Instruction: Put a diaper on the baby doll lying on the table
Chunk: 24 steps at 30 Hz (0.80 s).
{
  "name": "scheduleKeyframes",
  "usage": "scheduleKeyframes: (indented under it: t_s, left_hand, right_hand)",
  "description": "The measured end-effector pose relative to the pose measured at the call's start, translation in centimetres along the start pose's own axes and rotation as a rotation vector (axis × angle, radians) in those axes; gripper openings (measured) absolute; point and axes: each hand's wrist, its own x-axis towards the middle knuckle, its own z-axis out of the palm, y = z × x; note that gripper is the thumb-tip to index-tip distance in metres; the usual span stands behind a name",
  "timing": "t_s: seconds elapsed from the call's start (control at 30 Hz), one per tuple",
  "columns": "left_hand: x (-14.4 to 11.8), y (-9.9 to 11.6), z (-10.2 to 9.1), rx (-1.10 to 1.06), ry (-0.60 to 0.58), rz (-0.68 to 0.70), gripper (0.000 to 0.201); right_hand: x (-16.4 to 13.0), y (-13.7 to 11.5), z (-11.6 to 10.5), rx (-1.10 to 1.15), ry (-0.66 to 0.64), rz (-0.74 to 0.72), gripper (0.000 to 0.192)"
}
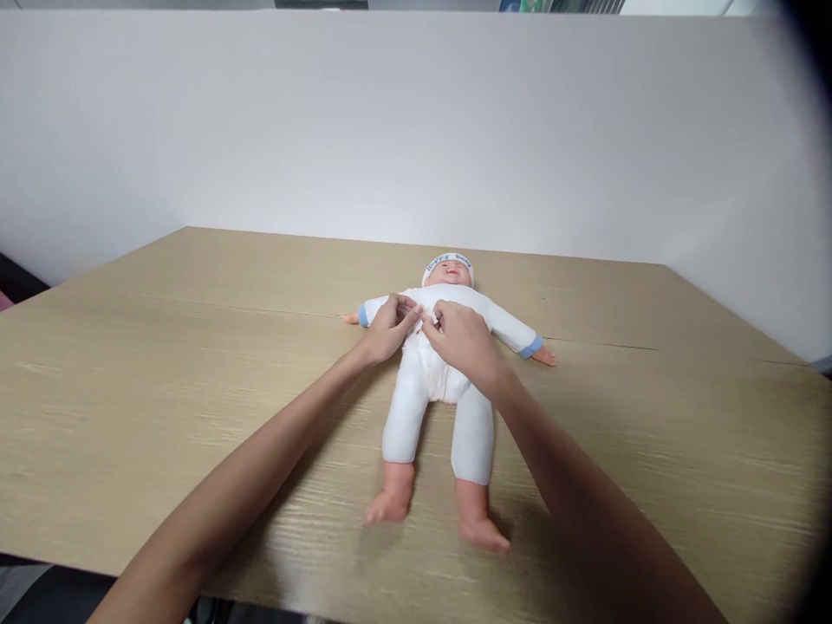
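A baby doll (pixel 455 296) in a white suit with blue cuffs lies on its back, head away from me, arms spread and bare feet toward me. Round its hips is a white diaper (pixel 443 380). My left hand (pixel 391 329) is at the diaper's upper edge, thumb and fingers closed in a pinch on it. Close beside it, my right hand (pixel 461 336) pinches the same waist area with curled fingers. The fingertips almost meet over the doll's belly, and they partly hide the edge of the diaper.
The doll lies on a wide wooden table (pixel 195 390) with a thin seam across it. A pale partition (pixel 416 130) rises behind the table's far edge and along the sides. Dark items show below the near left edge.
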Motion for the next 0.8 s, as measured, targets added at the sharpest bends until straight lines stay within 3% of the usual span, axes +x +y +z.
scheduleKeyframes:
  t_s: [0.1, 0.17, 0.27, 0.33, 0.4, 0.5, 0.57, 0.63, 0.8]
  left_hand:
    - [0.1, -1.1, 0.0, -0.025, -0.007, -0.002, 0.034]
    - [-0.1, -0.7, 0.4, 0.034, 0.093, -0.001, 0.029]
    - [-1.5, 1.6, 1.1, 0.212, 0.344, 0.025, 0.02]
    - [-3.6, 3.9, 1.7, 0.29, 0.404, 0.083, 0.015]
    - [-6.3, 6.0, 2.0, 0.357, 0.293, 0.164, 0.019]
    - [-10.3, 7.3, 2.0, 0.517, -0.099, 0.268, 0.028]
    - [-11.9, 6.9, 1.5, 0.578, -0.3, 0.293, 0.029]
    - [-12.3, 6.0, 1.0, 0.531, -0.347, 0.236, 0.029]
    - [-10.3, 4.7, 0.7, 0.161, -0.369, -0.085, 0.043]
  right_hand:
    - [0.3, 0.4, 0.2, 0.051, 0.097, 0.018, 0.014]
    - [0.0, 0.3, -0.2, 0.099, 0.164, 0.009, 0.017]
    - [-2.1, -0.4, -1.5, 0.21, 0.261, -0.096, 0.021]
    - [-5.1, -1.0, -2.5, 0.295, 0.27, -0.162, 0.014]
    - [-8.7, -1.2, -3.1, 0.358, 0.183, -0.163, 0.008]
    - [-13.1, 0.1, -3.2, 0.371, 0.002, -0.119, 0.011]
    - [-14.5, 1.6, -2.8, 0.323, -0.02, -0.105, 0.012]
    - [-14.6, 3.0, -2.5, 0.25, -0.005, -0.088, 0.016]
    - [-13.9, 3.7, -2.1, 0.096, 0.0, -0.068, 0.023]
